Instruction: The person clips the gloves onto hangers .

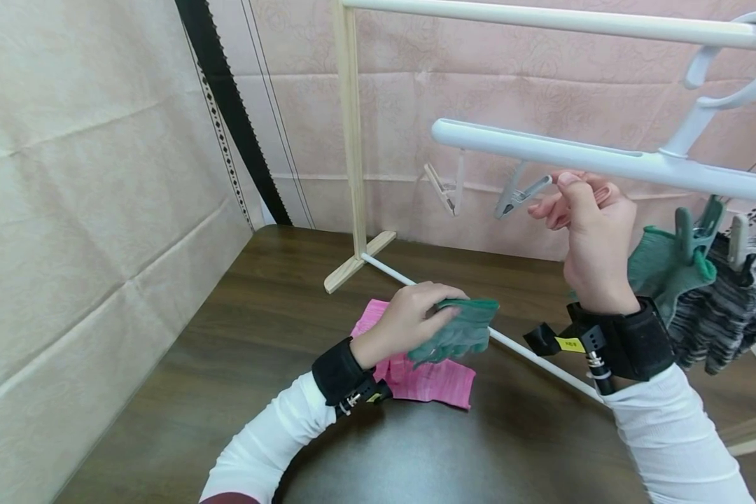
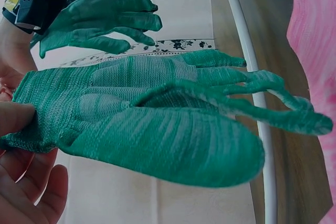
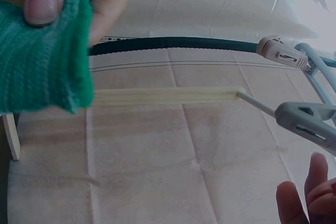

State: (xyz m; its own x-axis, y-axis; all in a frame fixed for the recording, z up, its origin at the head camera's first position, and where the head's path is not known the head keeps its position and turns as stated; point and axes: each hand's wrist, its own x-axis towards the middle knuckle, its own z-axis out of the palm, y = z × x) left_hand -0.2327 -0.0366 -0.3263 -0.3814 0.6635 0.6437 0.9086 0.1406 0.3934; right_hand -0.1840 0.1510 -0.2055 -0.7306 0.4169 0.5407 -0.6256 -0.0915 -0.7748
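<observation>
My left hand [image 1: 412, 318] pinches a green knitted glove [image 1: 456, 336] by its cuff, thumb on top. In the left wrist view the glove [image 2: 173, 140] stretches away from the hand, its fingers dangling over the lower rod. My right hand [image 1: 589, 210] is raised beneath the white hanger bar [image 1: 542, 148], loosely bent, with thumb and index fingertips right at the handle of a grey clip [image 1: 519, 192]. In the right wrist view that clip [image 3: 307, 124] sits above its visible fingertips [image 3: 289, 198]. A pink striped knit piece [image 1: 441, 385] lies on the table, partly under the left hand.
The hanger hooks over a white rail [image 1: 573, 21] on a wooden stand [image 1: 353, 140]. Another clip [image 1: 447, 192] hangs farther left. Right of my right hand, clips hold a green glove [image 1: 664, 262] and black-grey gloves [image 1: 718, 315]. A lower white rod [image 1: 542, 360] crosses the table [image 1: 258, 364].
</observation>
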